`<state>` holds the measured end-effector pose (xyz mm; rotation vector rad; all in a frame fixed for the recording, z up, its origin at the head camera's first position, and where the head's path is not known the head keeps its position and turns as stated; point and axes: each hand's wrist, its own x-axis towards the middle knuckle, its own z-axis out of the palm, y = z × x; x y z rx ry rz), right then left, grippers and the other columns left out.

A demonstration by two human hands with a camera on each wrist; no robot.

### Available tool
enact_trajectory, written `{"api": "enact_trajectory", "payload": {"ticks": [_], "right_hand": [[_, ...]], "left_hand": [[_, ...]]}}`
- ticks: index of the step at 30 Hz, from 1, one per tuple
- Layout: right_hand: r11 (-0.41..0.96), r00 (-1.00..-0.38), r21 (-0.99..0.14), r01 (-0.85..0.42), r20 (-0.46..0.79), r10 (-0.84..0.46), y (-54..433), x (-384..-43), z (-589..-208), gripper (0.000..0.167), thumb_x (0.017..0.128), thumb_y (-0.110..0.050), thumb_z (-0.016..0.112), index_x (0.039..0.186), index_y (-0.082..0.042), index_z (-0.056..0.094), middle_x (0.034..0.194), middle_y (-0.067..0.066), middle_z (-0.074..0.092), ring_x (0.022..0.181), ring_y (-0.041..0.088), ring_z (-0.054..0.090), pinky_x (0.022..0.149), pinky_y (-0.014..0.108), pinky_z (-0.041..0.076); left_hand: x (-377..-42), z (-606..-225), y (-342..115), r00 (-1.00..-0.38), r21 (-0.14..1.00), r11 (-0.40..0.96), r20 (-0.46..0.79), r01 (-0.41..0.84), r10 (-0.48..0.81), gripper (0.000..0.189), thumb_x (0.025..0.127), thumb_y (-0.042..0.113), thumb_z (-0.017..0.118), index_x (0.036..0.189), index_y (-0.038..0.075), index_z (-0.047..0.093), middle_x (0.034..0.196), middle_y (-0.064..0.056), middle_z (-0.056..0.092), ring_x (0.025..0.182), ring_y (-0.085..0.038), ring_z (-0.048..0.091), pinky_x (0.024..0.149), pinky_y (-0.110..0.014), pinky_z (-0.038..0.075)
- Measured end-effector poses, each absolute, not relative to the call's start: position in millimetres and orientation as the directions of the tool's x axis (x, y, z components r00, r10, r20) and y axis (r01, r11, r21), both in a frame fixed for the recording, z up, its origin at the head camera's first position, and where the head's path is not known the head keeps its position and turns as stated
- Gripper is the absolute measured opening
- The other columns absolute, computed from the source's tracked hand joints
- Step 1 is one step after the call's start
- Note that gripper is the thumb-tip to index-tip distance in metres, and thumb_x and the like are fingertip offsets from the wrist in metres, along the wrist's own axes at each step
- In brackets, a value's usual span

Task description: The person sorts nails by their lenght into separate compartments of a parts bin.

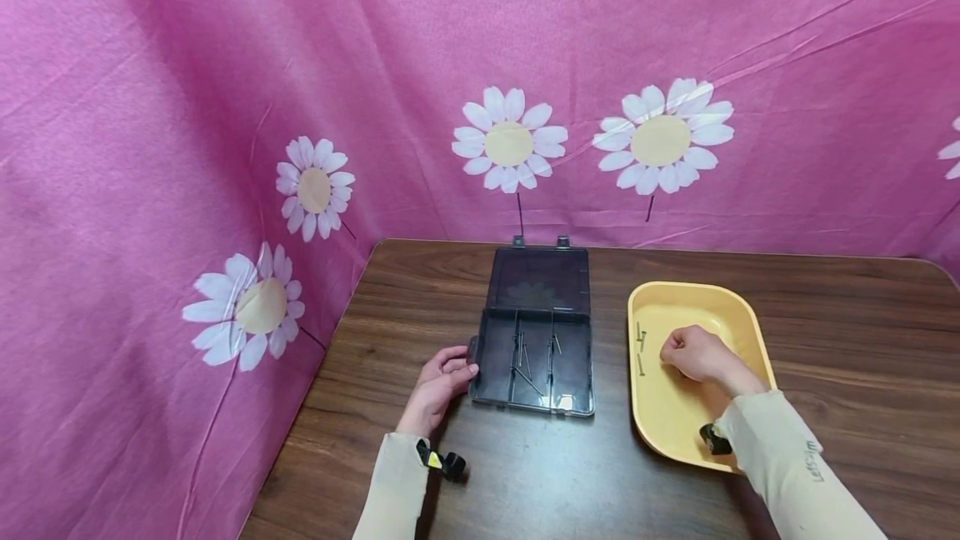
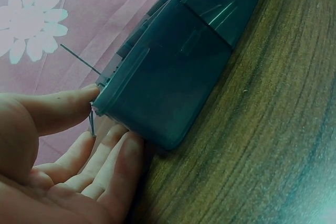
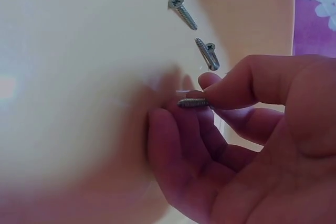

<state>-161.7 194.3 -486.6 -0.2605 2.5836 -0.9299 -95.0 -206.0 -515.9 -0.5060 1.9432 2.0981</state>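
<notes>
A dark see-through compartment box (image 1: 495, 373) lies with its lid (image 1: 540, 277) swung back. Several screws (image 1: 526, 362) lie in its middle and right compartments. At the box's left side, my left hand (image 1: 438, 386) holds the edge, with its thumb (image 2: 68, 107) on the rim and the other fingers lower down. My right hand (image 1: 701, 354) is inside a yellow tray (image 1: 675, 432), pinching a screw (image 3: 192, 103) between thumb and fingertips. Near those fingertips, a few loose screws (image 3: 184, 13) lie on the tray floor, by its left wall in the head view.
The box and tray stand side by side on a brown wood-grain table (image 1: 847, 340), the tray to the right. A pink cloth (image 1: 412, 65) with daisies hangs behind the table and along its left side. Both wrists wear small black cameras (image 1: 452, 465).
</notes>
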Motion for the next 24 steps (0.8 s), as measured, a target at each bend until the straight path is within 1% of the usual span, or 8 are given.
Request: {"api": "enact_trajectory", "payload": {"ticks": [6,12,19,24], "right_hand": [[0.72,-0.905,-0.694,0.001,-0.307,-0.295,196.9,-159.4,-486.5,0.011,0.082,-0.01,0.056,0.077,-0.002,0.061,0.06,-0.002,0.052,0.055,0.013,0.049,0.05,0.025,0.039],[0.671,-0.893,-0.737,0.081,-0.353,-0.279,199.2,-158.7,-486.6,0.012,0.083,-0.008,0.056,0.078,0.001,0.06,0.06,-0.001,0.051,0.056,0.011,0.048,0.051,0.024,0.043],[0.605,-0.884,-0.785,0.136,-0.373,-0.284,201.8,-159.2,-487.1,0.014,0.088,-0.006,0.055,0.084,0.007,0.059,0.065,0.001,0.053,0.06,0.012,0.051,0.054,0.026,0.048],[0.593,-0.883,-0.789,0.158,-0.381,-0.273,202.8,-160.0,-487.3,0.016,0.089,-0.008,0.055,0.088,0.008,0.059,0.066,0.001,0.053,0.061,0.012,0.051,0.055,0.026,0.048]], "left_hand": [[-93.9,-515.9,-206.5,-0.911,0.912,-0.076,-0.408,-0.403,-0.068,0.05,0.087,0.002,0.065,0.132,-0.004,0.045,0.088,0.005,0.065,0.079,-0.006,0.06,0.072,-0.022,0.05],[-96.0,-517.4,-206.7,-0.906,0.908,-0.067,-0.417,-0.413,-0.07,0.05,0.086,0.003,0.067,0.132,-0.002,0.047,0.091,0.002,0.066,0.079,-0.007,0.06,0.072,-0.023,0.05],[-95.0,-515.6,-206.7,-0.907,0.908,-0.071,-0.417,-0.413,-0.062,0.052,0.086,0.002,0.067,0.133,-0.003,0.046,0.089,0.006,0.065,0.08,-0.008,0.061,0.072,-0.023,0.05],[-95.6,-515.5,-206.8,-0.906,0.907,-0.071,-0.419,-0.414,-0.065,0.053,0.086,0.003,0.068,0.133,-0.003,0.046,0.089,0.006,0.064,0.08,-0.008,0.061,0.072,-0.023,0.05]]}}
